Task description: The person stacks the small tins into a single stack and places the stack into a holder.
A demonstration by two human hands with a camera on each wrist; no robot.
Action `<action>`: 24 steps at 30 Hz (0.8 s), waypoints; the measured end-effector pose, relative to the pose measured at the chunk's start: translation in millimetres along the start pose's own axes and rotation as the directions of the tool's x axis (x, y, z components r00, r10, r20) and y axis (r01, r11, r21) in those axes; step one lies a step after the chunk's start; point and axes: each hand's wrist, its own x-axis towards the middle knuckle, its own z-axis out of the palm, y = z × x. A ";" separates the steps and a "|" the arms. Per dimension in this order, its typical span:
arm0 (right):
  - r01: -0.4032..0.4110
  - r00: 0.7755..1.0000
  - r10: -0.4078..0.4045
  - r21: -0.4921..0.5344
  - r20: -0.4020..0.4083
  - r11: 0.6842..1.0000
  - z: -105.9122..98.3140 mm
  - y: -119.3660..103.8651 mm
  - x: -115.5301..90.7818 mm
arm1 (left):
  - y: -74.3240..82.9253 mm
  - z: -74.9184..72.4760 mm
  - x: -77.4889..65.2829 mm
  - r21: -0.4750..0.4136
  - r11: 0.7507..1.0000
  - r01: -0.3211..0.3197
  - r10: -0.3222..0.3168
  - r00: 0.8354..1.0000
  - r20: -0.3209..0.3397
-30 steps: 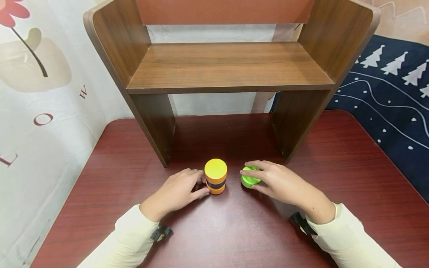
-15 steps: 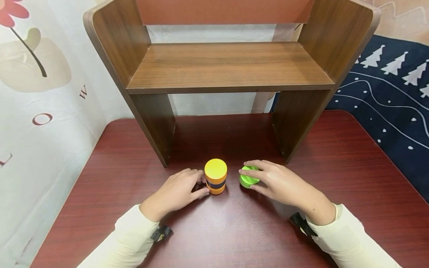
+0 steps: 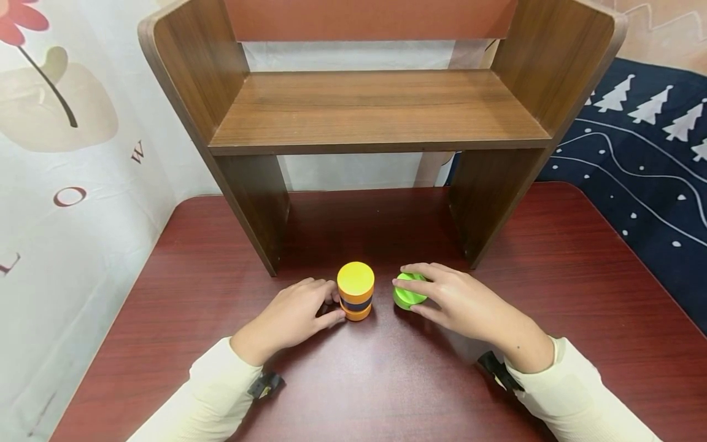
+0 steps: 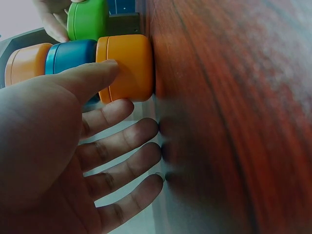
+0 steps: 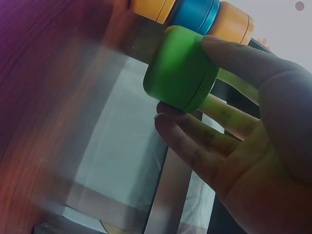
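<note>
A stack of three small round lidded jars stands on the table: an orange jar [image 4: 129,68] at the bottom, a dark blue jar [image 3: 356,304] in the middle, and a yellow-orange jar [image 3: 356,279] on top. Just left of the stack is my left hand [image 3: 291,312], its thumb and index fingertip at the bottom jar and its other fingers loosely extended close to the tabletop. My right hand [image 3: 457,299] holds a green jar [image 5: 178,68] between thumb and fingers, a short way right of the stack. The wrist views show this jar raised off the table.
A brown wooden desk shelf [image 3: 381,110] stands behind the jars, with its left side panel [image 3: 251,202] and right side panel [image 3: 491,196] reaching down to the dark red table [image 3: 353,380]. Printed cloths [image 3: 652,153] hang around it.
My right hand has shifted slightly left with the green jar, bringing it a little closer to the stack. My left hand and the stack have stayed in place.
</note>
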 end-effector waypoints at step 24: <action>0.054 0.996 -0.052 0.023 -0.071 0.998 -3.4 -5.5 0.4 | 0.2 -0.9 -0.1 -0.004 1.000 0.004 -0.004 1.000 0.008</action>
